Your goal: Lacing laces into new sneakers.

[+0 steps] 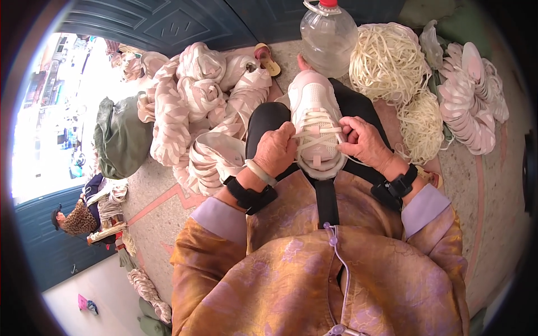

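A white and pale pink sneaker (312, 91) rests between my legs, toe pointing away and heel opening toward me. Cream shoelaces (317, 119) criss-cross its front. On the left side of the shoe my left hand (274, 149) is closed, its thumb and finger pinching a lace. Over on the right side, my right hand (365, 142) has its fingers curled around a lace end at the upper eyelets. Strands of lace run across the tongue between both hands. The fingertips hide part of the lace ends.
Bundles of pink-white shoe parts (203, 92) pile up at left, beside a green sack (119, 137). A large clear water jug (329, 42) stands ahead, with heaps of cream laces (386, 63) and stacked pink pieces (473, 106) to its right. Another person (78, 218) sits far left.
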Motion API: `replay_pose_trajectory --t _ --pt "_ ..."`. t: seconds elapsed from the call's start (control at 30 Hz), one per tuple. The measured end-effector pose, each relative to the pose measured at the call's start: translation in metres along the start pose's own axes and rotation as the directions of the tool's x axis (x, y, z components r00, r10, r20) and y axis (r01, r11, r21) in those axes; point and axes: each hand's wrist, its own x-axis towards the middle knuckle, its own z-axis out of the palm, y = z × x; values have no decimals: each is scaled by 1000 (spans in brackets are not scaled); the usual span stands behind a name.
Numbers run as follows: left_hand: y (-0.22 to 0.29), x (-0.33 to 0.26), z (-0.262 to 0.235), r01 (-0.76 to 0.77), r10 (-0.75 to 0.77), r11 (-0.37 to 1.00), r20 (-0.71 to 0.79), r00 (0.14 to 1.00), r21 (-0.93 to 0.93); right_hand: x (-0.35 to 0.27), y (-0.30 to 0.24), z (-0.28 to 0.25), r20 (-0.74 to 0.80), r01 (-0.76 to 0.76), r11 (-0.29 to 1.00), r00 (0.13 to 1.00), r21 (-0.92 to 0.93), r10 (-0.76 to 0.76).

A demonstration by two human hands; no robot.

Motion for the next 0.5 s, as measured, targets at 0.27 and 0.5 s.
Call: replay_pose_trajectory --t 0.27,0.5 --pt "3 -1 4 10 -11 1000 -51 999 -13 -2 0 2 -27 -45 998 999 50 46" --pt "3 -6 2 55 -54 987 -7 999 152 -6 -6 2 -17 -58 996 998 63 59"
